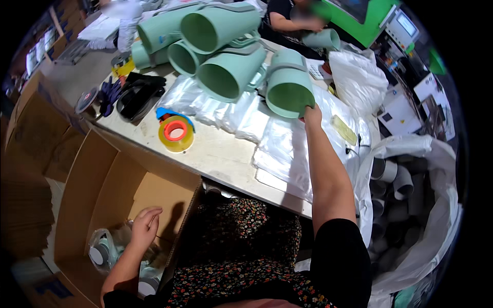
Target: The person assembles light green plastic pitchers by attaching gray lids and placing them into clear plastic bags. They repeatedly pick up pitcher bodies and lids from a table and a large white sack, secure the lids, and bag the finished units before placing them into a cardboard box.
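My right hand point(312, 116) reaches over the table and grips the near rim of a mint-green tumbler point(290, 92) that lies on its side, mouth toward me. A stack of similar handled tumblers point(226, 74) lies to its left on clear plastic bags point(226, 109). More clear bags point(285, 149) are spread under my right forearm. Down at the left, my left hand point(145, 226) hovers inside a cardboard box point(97, 179), its fingers loosely extended and holding nothing. Bagged tumblers point(105, 251) lie in the bottom of that box, partly hidden by my left arm.
Yellow tape rolls point(176, 134), a black tape dispenser point(139, 100) and purple gloves point(109, 95) sit on the table's left. A white-lined bin point(444, 215) of dark cylinders stands at the right. Across the table, a person holds another tumbler point(322, 39) beside a green machine.
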The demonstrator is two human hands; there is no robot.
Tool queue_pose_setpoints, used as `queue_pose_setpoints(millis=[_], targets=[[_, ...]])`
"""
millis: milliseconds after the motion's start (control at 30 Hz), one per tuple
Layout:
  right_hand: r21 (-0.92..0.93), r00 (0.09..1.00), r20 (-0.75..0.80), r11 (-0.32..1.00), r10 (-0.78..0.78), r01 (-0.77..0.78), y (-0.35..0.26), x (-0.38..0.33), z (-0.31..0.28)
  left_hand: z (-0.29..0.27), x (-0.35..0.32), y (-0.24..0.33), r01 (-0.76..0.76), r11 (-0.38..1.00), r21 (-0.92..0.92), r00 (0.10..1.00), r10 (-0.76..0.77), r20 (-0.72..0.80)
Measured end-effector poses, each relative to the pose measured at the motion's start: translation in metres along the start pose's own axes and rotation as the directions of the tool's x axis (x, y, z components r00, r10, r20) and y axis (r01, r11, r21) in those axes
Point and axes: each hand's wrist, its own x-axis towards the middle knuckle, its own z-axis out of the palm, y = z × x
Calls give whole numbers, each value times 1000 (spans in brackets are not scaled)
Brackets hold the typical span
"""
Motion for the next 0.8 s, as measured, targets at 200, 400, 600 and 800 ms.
queue_pose_setpoints(millis=[200, 400, 600, 800], targets=[[-153, 875, 118, 862, -470, 483, 0, -143, -115, 11, 121, 155, -561, 813, -154, 811, 577, 92], [-269, 459, 643, 380, -613, 885, -75, -277, -254, 62, 140, 267, -702, 670, -241, 559, 729, 395], [-419, 510, 575, 305, -640, 855, -59, -277, -290, 146, 83, 249, -148, 949, -278, 484, 315, 816], [-901, 618, -222, 401, -755, 166, -27, -166, -409, 145, 90, 231, 244, 959, -144, 386, 40, 921]])
